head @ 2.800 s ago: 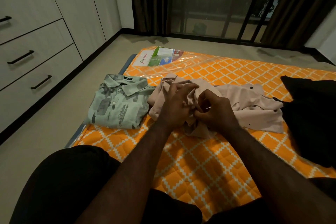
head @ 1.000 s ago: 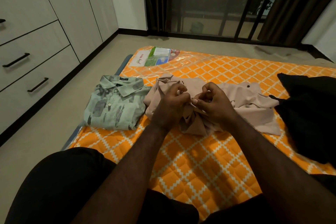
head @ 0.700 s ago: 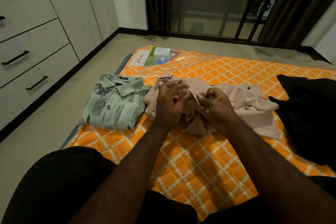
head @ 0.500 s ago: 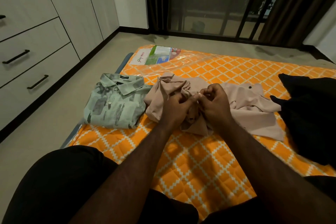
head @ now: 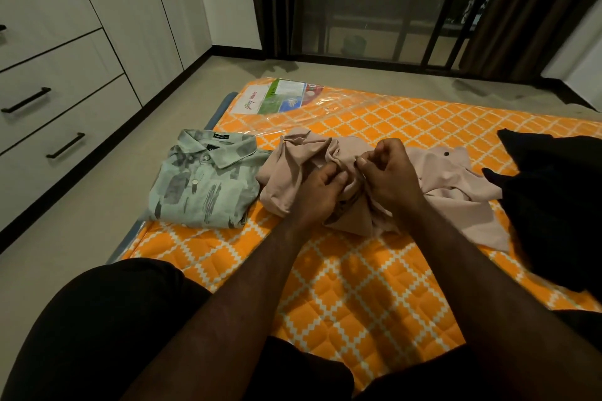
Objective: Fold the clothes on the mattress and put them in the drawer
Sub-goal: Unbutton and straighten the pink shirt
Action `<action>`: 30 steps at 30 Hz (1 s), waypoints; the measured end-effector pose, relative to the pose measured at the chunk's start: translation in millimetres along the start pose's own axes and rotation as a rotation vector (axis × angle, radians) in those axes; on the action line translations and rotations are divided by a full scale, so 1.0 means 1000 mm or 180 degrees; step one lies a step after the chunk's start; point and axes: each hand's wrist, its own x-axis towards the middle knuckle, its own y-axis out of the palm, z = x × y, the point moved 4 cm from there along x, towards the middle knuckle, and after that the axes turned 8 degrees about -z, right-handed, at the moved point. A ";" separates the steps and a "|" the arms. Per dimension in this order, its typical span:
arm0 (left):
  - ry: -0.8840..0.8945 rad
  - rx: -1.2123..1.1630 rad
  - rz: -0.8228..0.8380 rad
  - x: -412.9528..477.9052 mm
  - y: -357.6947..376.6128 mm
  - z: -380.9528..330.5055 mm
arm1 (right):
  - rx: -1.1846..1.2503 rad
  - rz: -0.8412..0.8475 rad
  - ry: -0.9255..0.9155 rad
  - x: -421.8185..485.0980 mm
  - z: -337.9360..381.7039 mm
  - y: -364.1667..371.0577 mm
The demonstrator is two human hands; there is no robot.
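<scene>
A crumpled beige shirt (head: 452,195) lies in the middle of the orange quilted mattress (head: 342,286). My left hand (head: 317,194) and my right hand (head: 389,177) meet over its bunched front, and each pinches a bit of the fabric with curled fingers. A folded pale green patterned shirt (head: 202,185) rests at the mattress's left edge, apart from both hands. A black garment (head: 560,202) is heaped at the right. Closed drawers (head: 62,117) with black handles stand on the left.
A printed label under clear plastic (head: 277,101) covers the mattress's far left corner. Beige floor runs between the mattress and the drawers. Dark curtains and a glass door (head: 374,3) stand behind. My black-clad knees fill the bottom of the view.
Both hands have kept working the same bunched spot on the beige shirt, shifting their fingers slightly. The other clothes have not moved.
</scene>
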 end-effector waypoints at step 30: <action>0.0992 0.2262 -0.0269 -0.013 -0.005 0.030 | -0.3276 0.0765 -0.0371 -0.013 -0.051 -0.016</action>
